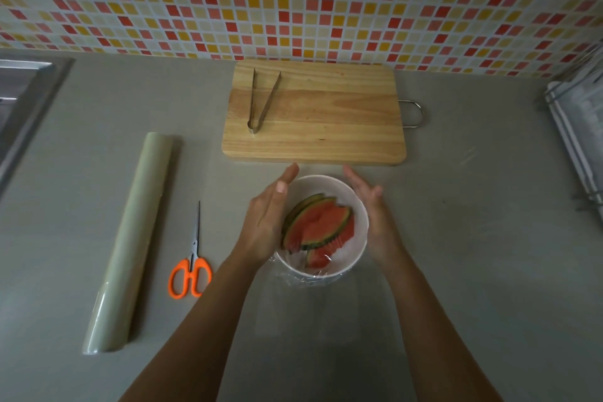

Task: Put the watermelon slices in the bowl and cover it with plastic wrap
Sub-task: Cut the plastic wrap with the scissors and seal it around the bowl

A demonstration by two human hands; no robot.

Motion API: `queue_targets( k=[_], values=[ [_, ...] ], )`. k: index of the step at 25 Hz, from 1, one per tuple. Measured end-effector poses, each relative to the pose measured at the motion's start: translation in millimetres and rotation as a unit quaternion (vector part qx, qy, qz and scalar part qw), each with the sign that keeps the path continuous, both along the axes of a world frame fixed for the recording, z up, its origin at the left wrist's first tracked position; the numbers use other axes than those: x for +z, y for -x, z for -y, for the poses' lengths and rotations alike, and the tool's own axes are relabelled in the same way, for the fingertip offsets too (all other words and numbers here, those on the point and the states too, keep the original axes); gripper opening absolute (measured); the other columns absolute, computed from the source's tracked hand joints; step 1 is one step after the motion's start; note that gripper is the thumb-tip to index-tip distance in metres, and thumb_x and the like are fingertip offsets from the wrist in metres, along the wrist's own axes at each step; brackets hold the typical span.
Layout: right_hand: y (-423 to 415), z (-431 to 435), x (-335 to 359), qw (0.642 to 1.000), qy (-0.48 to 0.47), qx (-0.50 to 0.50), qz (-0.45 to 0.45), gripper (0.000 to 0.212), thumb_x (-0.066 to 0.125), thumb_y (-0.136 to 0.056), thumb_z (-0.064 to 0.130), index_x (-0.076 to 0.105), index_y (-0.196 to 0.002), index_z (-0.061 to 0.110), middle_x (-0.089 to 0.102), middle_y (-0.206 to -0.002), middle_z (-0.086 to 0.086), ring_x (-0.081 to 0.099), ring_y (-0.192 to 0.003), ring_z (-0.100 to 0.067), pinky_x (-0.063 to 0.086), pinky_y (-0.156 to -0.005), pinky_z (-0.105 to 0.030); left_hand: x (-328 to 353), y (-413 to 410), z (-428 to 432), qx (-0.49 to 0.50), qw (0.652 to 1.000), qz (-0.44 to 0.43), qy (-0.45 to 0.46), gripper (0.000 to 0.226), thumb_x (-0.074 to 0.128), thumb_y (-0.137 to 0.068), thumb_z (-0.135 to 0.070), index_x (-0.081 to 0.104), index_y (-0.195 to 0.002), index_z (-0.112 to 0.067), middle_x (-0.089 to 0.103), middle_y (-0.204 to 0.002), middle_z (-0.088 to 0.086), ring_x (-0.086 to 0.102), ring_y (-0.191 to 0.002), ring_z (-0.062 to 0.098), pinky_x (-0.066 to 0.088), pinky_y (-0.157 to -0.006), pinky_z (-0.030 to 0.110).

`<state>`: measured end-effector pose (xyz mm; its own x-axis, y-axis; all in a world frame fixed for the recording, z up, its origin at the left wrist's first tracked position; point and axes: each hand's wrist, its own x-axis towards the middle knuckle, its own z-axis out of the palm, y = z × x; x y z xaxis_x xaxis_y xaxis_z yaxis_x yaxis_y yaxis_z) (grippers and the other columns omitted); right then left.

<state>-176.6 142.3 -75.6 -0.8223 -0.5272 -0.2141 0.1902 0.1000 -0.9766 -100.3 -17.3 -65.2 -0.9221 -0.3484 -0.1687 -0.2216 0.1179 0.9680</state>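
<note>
A white bowl (pixel 354 196) stands on the grey counter in front of me. Several watermelon slices (pixel 321 227) lie in it, red with dark green rind. A clear sheet of plastic wrap (pixel 313 279) is stretched over the bowl and hangs crumpled over its near rim. My left hand (pixel 269 215) is flat with straight fingers against the bowl's left side. My right hand (pixel 375 212) is flat along the right side. Neither hand grips anything. The plastic wrap roll (pixel 133 241) lies to the left.
Orange-handled scissors (pixel 191 266) lie between the roll and the bowl. A wooden cutting board (pixel 326 114) sits behind the bowl with metal tongs (pixel 261 101) on it. A sink edge (pixel 23 101) is at far left, a wire rack (pixel 577 127) at far right.
</note>
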Motion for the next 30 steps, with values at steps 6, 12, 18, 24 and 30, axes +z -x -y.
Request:
queue_targets(
  k=[6, 12, 18, 24, 30],
  values=[
    [-0.9, 18.4, -3.6, 0.986, -0.003, -0.119, 0.119, 0.093, 0.025, -0.056, 0.095, 0.069, -0.103, 0.028, 0.07, -0.109, -0.014, 0.063, -0.108, -0.03, 0.044, -0.101, -0.054, -6.3, 7.1, -8.1, 0.073, 0.996, 0.022, -0.056, 0.054, 0.024, -0.091, -0.052, 0.061, -0.121, -0.027, 0.065, -0.118, -0.003, 0.06, -0.111, 0.006, 0.051, -0.088, 0.021],
    [2.7, 19.4, 4.0, 0.971, -0.133, -0.156, 0.122, 0.076, 0.007, -0.08, 0.076, 0.063, -0.072, 0.025, 0.065, -0.084, 0.005, 0.06, -0.097, -0.014, 0.042, -0.093, -0.03, -5.7, 10.9, -6.1, 0.089, 0.991, 0.071, -0.063, 0.058, 0.018, -0.09, -0.059, 0.07, -0.1, -0.036, 0.071, -0.105, 0.006, 0.065, -0.102, 0.022, 0.052, -0.093, 0.047],
    [0.1, 23.1, 16.2, 0.95, -0.225, -0.194, 0.091, 0.076, 0.004, -0.087, 0.067, 0.056, -0.056, 0.021, 0.062, -0.069, 0.001, 0.06, -0.076, -0.023, 0.043, -0.072, -0.032, -2.9, 11.8, -10.3, 0.137, 0.977, 0.145, -0.075, 0.076, 0.013, -0.079, -0.074, 0.069, -0.1, -0.027, 0.069, -0.108, 0.01, 0.063, -0.104, 0.026, 0.049, -0.097, 0.047],
    [-7.1, 26.2, 25.5, 0.926, -0.24, -0.263, 0.121, 0.079, 0.006, -0.089, 0.066, 0.059, -0.06, 0.015, 0.061, -0.069, -0.002, 0.056, -0.071, -0.022, 0.038, -0.073, -0.032, 5.6, 14.1, -20.9, 0.257, 0.942, 0.211, -0.035, 0.079, 0.01, -0.093, -0.063, 0.062, -0.111, -0.007, 0.059, -0.112, 0.012, 0.054, -0.111, 0.031, 0.04, -0.102, 0.043],
    [-15.4, 19.6, 22.7, 0.903, -0.295, -0.285, 0.125, 0.088, 0.0, -0.086, 0.068, 0.062, -0.075, 0.007, 0.066, -0.093, -0.013, 0.058, -0.098, -0.033, 0.04, -0.092, -0.043, 4.3, 7.4, -14.6, 0.206, 0.936, 0.272, 0.09, 0.097, -0.007, -0.085, -0.069, 0.063, -0.122, -0.013, 0.057, -0.127, 0.019, 0.045, -0.124, 0.037, 0.029, -0.109, 0.053]
  ],
)
